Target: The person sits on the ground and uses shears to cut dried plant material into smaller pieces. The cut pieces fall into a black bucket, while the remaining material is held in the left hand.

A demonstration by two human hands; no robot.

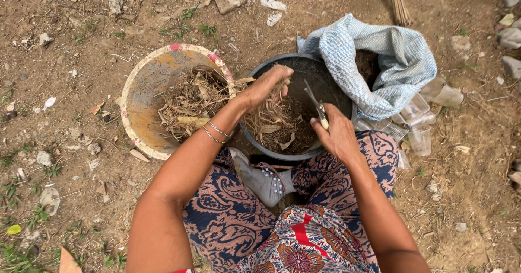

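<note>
Both arms are bare to above the elbow. Two thin silver bangles (217,132) circle the left wrist. The legs are wrapped in a patterned cloth (228,219) — navy paisley on a pinkish-tan ground, with red and orange flower shapes near the lap. One grey sock (263,182) — dotted with small pale spots.

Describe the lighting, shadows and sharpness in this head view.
Head view: soft, even daylight with no glare; only a faint shadow inside the black basin and under the blue sack. The left hand, its dry roots and the right hand are sharp; the ground bends slightly toward the corners.
</note>
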